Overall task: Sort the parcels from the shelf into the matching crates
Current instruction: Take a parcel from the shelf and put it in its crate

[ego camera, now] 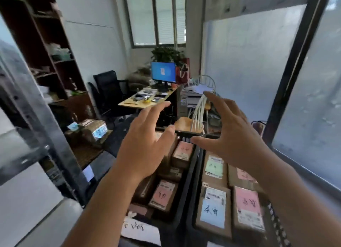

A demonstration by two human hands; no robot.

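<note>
Both my hands are raised above two black crates, empty, with fingers spread. My left hand [145,143] hovers over the left crate [182,197], which holds cardboard parcels with pink labels [162,194]. My right hand [232,134] hangs above the right crate [191,206]; its parcels carry a blue label [212,211], a green label [214,166] and a pink label [248,204]. A metal shelf frame [38,121] stands at the left, and more brown parcels [92,129] lie on a low surface behind it.
A wooden chair [193,121] stands just beyond the crates. Further back are a desk [145,101] with a monitor [163,72], a black office chair [108,91] and a brown bookcase [46,49]. Frosted glass panels [249,66] close the right side.
</note>
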